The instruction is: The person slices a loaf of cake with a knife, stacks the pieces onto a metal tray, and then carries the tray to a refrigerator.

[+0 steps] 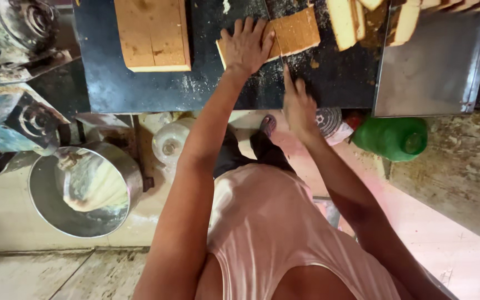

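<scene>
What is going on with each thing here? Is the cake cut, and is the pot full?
Left hand: flat on the cake slab, pressing it down.
Right hand: gripping a knife, blade at the slab.
Cake slab: lying flat, partly cut.
Big cake block: whole, untouched.
Cake slices: already cut, leaning together.
Metal tray: mostly bare.
Metal pot: open, holding pale batter.
Green jar: lying on its side.

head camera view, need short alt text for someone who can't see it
A person's left hand presses flat on a rectangular slab of golden sponge cake on a dark crumb-strewn worktop, while the right hand holds a thin knife against it.
</scene>
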